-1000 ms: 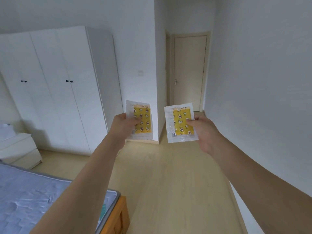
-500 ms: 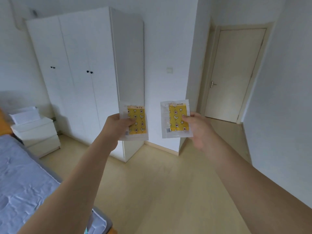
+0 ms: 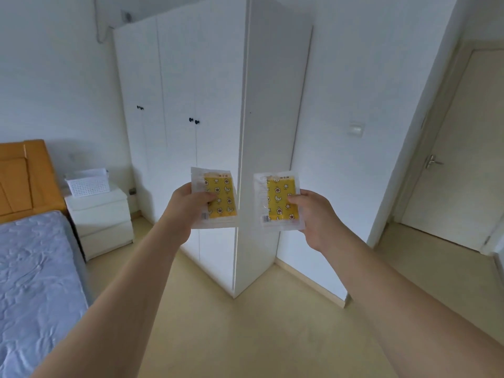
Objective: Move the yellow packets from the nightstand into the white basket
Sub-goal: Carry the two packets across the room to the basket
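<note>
The left hand (image 3: 188,205) pinches one yellow packet (image 3: 218,199) and the right hand (image 3: 316,214) pinches another packet (image 3: 278,201), both held upright in the air, side by side and apart, in front of the wardrobe (image 3: 212,91). Far left, the white basket (image 3: 87,182) sits on the nightstand (image 3: 101,216) beside the bed (image 3: 35,268).

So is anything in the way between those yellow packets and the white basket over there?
Nothing visible. The left hand and right hand each hold a yellow packet in mid-air; only bare floor lies between them and the white basket on the nightstand.
</note>
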{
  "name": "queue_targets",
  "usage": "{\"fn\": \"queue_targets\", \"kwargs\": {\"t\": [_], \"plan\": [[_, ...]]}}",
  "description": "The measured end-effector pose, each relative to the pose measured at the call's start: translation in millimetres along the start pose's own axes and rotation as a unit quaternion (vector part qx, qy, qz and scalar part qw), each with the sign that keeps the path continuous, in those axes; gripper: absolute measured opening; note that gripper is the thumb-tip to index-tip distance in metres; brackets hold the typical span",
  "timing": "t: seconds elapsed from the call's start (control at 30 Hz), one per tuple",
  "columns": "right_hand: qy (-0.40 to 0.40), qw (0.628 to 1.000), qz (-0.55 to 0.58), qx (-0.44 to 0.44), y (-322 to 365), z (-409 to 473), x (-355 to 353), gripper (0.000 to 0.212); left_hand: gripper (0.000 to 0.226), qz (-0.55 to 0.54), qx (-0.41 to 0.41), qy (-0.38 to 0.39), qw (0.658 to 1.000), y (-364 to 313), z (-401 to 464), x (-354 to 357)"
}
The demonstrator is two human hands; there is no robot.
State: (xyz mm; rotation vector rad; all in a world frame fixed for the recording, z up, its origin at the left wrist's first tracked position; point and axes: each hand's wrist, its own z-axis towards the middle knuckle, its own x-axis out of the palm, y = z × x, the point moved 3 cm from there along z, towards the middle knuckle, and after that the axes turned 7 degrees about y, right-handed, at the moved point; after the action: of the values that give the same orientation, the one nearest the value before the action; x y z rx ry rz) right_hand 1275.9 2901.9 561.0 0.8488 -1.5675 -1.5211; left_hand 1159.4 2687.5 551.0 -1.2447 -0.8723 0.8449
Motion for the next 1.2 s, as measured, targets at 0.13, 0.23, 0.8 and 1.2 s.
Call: {"fn": "queue_targets", "kwargs": {"t": [0.13,0.23,0.8,1.2], "plan": [[0.039,0.999,0.001,0.009,-3.9,104.7,44.1,0.015,0.024,-0.012,-0.004,-0.029,1.0,8.0,84.4,-32.2],[0.071,0.997,0.007,0.02,-18.6,177.9,79.7,0.016,0.028,-0.004,-0.013,-0.048,0.999,21.0,142.9,-62.6],[0.257,0.964,0.024,0.063,-67.6,597.5,407.7,0.02,0.022,-0.007,-0.04,-0.277,0.96,41.6,467.0,-338.9],[0.302,0.951,0.04,0.058,-114.1,796.4,717.6,0.018,0.019,-0.027,-0.046,-0.35,0.935,54.8,661.0,-623.7]]}}
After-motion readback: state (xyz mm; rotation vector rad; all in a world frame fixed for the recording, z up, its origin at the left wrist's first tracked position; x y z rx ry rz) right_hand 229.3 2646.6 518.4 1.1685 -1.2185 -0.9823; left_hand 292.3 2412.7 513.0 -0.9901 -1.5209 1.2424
